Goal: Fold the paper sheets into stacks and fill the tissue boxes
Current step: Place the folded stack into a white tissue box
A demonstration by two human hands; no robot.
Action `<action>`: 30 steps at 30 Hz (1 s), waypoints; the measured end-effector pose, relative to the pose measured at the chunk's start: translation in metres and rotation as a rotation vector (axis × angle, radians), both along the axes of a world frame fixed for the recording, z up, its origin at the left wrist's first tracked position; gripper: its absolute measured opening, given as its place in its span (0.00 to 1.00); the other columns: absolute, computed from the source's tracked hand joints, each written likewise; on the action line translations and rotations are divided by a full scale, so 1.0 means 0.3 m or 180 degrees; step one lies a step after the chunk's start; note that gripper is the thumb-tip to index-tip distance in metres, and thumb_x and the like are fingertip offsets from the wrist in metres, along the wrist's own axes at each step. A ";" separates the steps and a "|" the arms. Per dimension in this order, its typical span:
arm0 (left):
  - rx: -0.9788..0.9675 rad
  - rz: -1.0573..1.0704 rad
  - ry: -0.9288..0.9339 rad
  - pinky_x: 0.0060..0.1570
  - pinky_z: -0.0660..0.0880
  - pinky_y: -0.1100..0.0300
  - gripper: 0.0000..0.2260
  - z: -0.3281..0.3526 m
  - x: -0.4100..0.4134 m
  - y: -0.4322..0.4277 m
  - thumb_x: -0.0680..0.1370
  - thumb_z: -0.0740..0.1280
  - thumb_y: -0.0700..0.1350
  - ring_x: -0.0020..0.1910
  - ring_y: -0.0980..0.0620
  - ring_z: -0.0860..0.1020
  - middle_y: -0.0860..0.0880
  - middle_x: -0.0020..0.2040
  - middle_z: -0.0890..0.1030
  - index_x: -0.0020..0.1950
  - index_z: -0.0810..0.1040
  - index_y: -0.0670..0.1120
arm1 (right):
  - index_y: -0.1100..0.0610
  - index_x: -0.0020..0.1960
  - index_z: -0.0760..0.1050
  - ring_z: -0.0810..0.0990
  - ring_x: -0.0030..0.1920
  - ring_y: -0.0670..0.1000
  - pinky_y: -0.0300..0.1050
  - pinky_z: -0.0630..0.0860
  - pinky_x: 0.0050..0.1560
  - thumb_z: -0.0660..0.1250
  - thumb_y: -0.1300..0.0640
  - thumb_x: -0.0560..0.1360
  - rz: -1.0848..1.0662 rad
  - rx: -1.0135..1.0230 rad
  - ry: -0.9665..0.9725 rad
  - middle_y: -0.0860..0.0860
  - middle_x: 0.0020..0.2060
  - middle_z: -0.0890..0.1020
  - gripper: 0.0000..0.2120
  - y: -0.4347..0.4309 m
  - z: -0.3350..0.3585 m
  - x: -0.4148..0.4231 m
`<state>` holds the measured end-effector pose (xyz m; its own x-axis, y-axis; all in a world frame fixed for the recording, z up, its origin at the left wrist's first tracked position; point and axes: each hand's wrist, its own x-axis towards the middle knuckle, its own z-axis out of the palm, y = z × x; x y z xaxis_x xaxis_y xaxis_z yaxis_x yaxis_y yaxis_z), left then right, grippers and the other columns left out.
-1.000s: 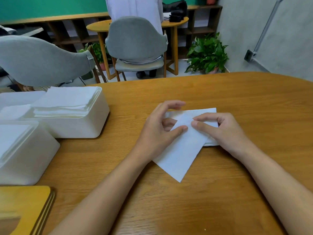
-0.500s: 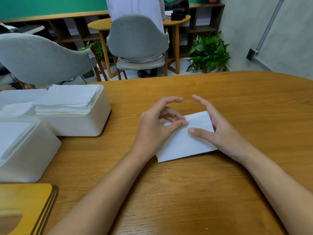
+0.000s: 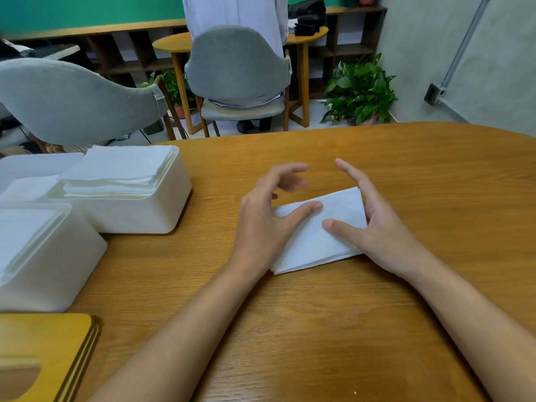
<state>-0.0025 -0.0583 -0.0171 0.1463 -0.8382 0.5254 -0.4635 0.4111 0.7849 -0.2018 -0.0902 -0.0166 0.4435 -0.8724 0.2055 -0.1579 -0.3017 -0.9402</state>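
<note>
A folded white paper stack lies flat on the wooden table in front of me. My left hand rests at its left end, thumb pressing on top, the other fingers loosely curled and lifted off the paper. My right hand lies at the right end, thumb on the paper and straight fingers along its right edge. To the left, a white tissue box carries a pile of flat sheets. A second white box stands nearer me.
A third white box sits at the far left behind the others. Yellow wooden lids lie stacked at the near left corner. Grey chairs, a person's back and a potted plant are beyond the table's far edge.
The sheet's hanging triangular corner has been folded in, leaving a compact rectangle. My right fingers opened and shifted to its right edge; my left fingers lifted while the thumb stayed on the paper.
</note>
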 end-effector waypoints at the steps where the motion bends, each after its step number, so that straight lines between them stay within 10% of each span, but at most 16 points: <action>1: -0.0004 0.0139 -0.0005 0.59 0.74 0.62 0.27 -0.003 0.003 0.000 0.73 0.81 0.50 0.61 0.54 0.79 0.57 0.61 0.81 0.70 0.77 0.53 | 0.37 0.80 0.59 0.82 0.63 0.50 0.52 0.79 0.66 0.74 0.64 0.77 -0.0086 -0.0037 -0.0094 0.47 0.69 0.78 0.42 -0.001 0.001 0.000; 5: 0.0691 -0.0361 0.0903 0.55 0.77 0.66 0.34 0.008 0.011 0.007 0.73 0.81 0.47 0.58 0.60 0.81 0.59 0.60 0.82 0.75 0.70 0.55 | 0.38 0.80 0.59 0.84 0.61 0.53 0.48 0.82 0.60 0.75 0.66 0.75 -0.0216 0.0068 -0.0630 0.50 0.65 0.82 0.45 -0.018 0.005 -0.020; 9: 0.0751 -0.0469 0.0475 0.60 0.68 0.74 0.34 -0.009 0.016 0.007 0.72 0.82 0.44 0.64 0.67 0.75 0.65 0.66 0.76 0.74 0.72 0.55 | 0.35 0.79 0.61 0.74 0.73 0.50 0.58 0.72 0.74 0.82 0.59 0.70 -0.0260 -0.0058 -0.0240 0.39 0.74 0.72 0.48 -0.028 -0.007 -0.024; 15: 0.0653 -0.0538 0.0642 0.55 0.74 0.66 0.36 -0.027 0.020 0.001 0.71 0.83 0.41 0.56 0.60 0.79 0.59 0.65 0.78 0.75 0.71 0.55 | 0.35 0.79 0.62 0.62 0.70 0.24 0.20 0.62 0.64 0.83 0.58 0.68 -0.0515 -0.0088 0.0024 0.28 0.73 0.65 0.48 -0.030 -0.017 -0.003; 19: 0.0828 -0.0768 0.0776 0.53 0.80 0.60 0.33 -0.036 0.019 -0.001 0.74 0.80 0.40 0.57 0.53 0.83 0.50 0.64 0.80 0.75 0.71 0.57 | 0.33 0.76 0.63 0.68 0.74 0.38 0.43 0.66 0.76 0.82 0.55 0.69 -0.0624 -0.0067 0.0080 0.32 0.73 0.68 0.45 -0.033 -0.025 0.005; 24: 0.0898 -0.0579 0.1172 0.47 0.83 0.57 0.28 -0.048 0.031 -0.008 0.79 0.74 0.36 0.52 0.50 0.86 0.45 0.56 0.85 0.75 0.70 0.54 | 0.32 0.79 0.52 0.85 0.58 0.49 0.45 0.82 0.56 0.79 0.58 0.72 -0.0461 0.0084 -0.0359 0.51 0.61 0.83 0.49 -0.025 -0.026 -0.001; 30: 0.0725 -0.0258 0.0582 0.45 0.81 0.54 0.25 -0.065 0.029 -0.006 0.81 0.72 0.42 0.48 0.50 0.81 0.53 0.57 0.80 0.73 0.68 0.61 | 0.43 0.66 0.77 0.79 0.63 0.45 0.59 0.74 0.68 0.72 0.66 0.78 -0.0425 -0.0420 0.0111 0.38 0.62 0.81 0.23 -0.020 -0.051 0.005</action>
